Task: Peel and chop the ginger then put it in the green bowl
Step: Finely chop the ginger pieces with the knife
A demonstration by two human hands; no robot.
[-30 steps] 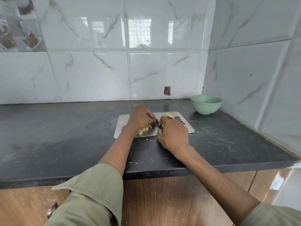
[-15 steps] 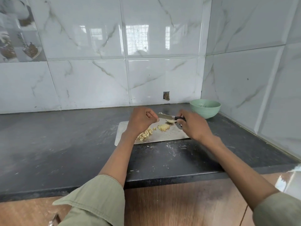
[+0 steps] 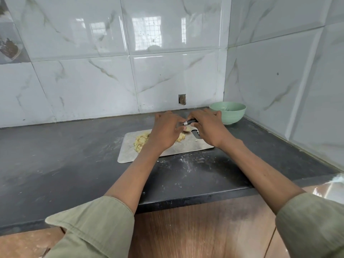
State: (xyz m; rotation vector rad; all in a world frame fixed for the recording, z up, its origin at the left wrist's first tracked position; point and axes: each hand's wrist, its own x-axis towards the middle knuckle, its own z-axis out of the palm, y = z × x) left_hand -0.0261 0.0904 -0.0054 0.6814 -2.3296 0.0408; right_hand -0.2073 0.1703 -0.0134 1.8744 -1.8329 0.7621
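A pile of chopped yellow ginger (image 3: 140,143) lies on the metal cutting board (image 3: 128,152), with a smaller heap (image 3: 181,138) and one uncut piece (image 3: 187,129) nearer the board's far right. My right hand (image 3: 209,128) grips the black handle of the knife (image 3: 190,121) just above the board. My left hand (image 3: 165,132) meets it from the left, its fingers curled over the blade, which is hidden under them. The green bowl (image 3: 228,113) stands behind my right hand in the corner.
The dark countertop (image 3: 74,164) carries pale dust and scraps around the board. Tiled walls close off the back and the right side. A small hole in the wall (image 3: 182,99) sits above the counter. Wooden cabinet fronts run below the counter edge.
My right hand lifted the knife off the board and turned it sideways. My left hand left the chopped pile and closed over the blade. The view shifted upward.
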